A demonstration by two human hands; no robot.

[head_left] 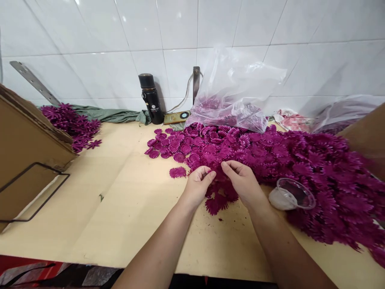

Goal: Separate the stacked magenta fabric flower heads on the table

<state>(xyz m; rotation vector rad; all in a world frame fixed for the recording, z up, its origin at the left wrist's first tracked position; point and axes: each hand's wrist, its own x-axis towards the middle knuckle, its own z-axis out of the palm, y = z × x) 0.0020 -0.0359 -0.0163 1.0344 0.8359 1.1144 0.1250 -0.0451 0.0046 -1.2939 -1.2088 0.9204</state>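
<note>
Both my hands meet over the near edge of a large heap of magenta artificial flower heads (270, 150), fingertips a short gap apart. My left hand (199, 184) is closed in a pinch, with a small bit of magenta flower piece (209, 171) showing between thumb and finger. Thumb and forefinger of my right hand (240, 178) are also pressed together; against the magenta behind, what they hold cannot be made out. Below the hands a small cluster of flower heads (218, 204) rests on the table. One loose flower head (178, 172) lies left of my left hand.
A clear plastic cup (293, 194) with whitish contents tilts beside my right forearm. Behind the heap stands a plastic bag (234, 96) of flowers. A black bottle (151, 98) and a gold device (177, 117) are near the wall. Cardboard (27, 148) and star-shaped purple pieces (72, 124) occupy the left.
</note>
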